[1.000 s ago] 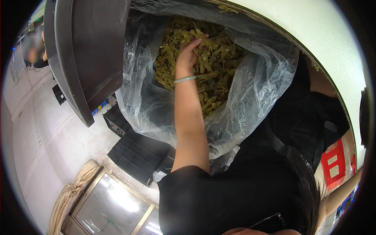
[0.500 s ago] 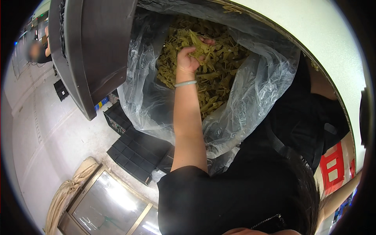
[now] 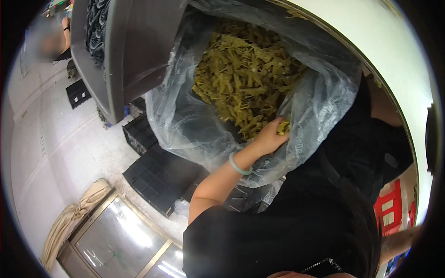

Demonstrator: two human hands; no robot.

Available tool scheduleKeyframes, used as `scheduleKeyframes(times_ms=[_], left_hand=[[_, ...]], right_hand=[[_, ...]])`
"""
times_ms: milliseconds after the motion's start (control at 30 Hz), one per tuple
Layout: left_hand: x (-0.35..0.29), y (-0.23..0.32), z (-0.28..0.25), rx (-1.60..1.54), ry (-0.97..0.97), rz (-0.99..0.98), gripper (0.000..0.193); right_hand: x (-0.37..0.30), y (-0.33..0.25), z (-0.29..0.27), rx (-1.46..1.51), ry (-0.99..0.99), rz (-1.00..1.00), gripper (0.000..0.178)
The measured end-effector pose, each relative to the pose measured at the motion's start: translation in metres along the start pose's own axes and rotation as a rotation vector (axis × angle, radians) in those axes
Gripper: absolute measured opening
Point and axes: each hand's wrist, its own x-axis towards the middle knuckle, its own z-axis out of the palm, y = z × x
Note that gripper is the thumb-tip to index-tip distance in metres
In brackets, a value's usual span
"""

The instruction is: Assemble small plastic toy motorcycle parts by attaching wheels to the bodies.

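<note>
A large clear plastic bag (image 3: 320, 99) lies wide open, its crumpled sides folded outward. Inside it is a heap of small olive-green, irregular pieces (image 3: 245, 74); they resemble moulded parts, but I cannot tell their exact kind. My left hand (image 3: 271, 135), below a pale bracelet, is at the bag's near right inner side. Its thumb and fingers are closed round a yellow-green piece (image 3: 283, 127), partly hidden by the fingers. My right hand is out of view; a blurred stretch of bare arm shows at the lower right edge.
A dark grey tub (image 3: 139, 51) with black ring-shaped parts (image 3: 96, 32) overhangs the bag's left. Below it, black crates (image 3: 155, 171) stand on the pale floor. A pale curved surface (image 3: 384, 41) borders the right, a red crate (image 3: 389, 208) lower. Another person is at far left.
My left hand has moved from the middle of the heap toward the near right side of the bag. The loose palmful it had is gone from view; a yellow-green piece is in its fingers.
</note>
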Motion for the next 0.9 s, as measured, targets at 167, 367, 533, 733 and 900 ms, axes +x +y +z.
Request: scheduleKeyframes(times_ms=[167, 367, 533, 733, 900], left_hand=[[-0.032, 0.004, -0.013, -0.185, 0.030, 0.143, 0.055], [-0.040, -0.028, -0.034, -0.264, -0.164, 0.310, 0.056], [-0.012, -0.036, -0.087, 0.163, 0.382, 0.178, 0.056], [0.080, -0.036, -0.093, 0.397, 0.344, 0.231, 0.059], [0.135, -0.011, -0.056, 0.427, 0.144, 0.247, 0.066]], right_hand=[[0.005, -0.036, 0.056, 0.403, -0.155, -0.426, 0.062], [0.015, -0.048, 0.150, 0.384, -0.110, -0.675, 0.028], [-0.001, -0.033, 0.133, 0.549, -0.142, -0.735, 0.015], [0.005, -0.029, 0.116, 0.556, -0.247, -0.554, 0.016], [0.004, -0.028, 0.116, 0.519, -0.261, -0.540, 0.021]])
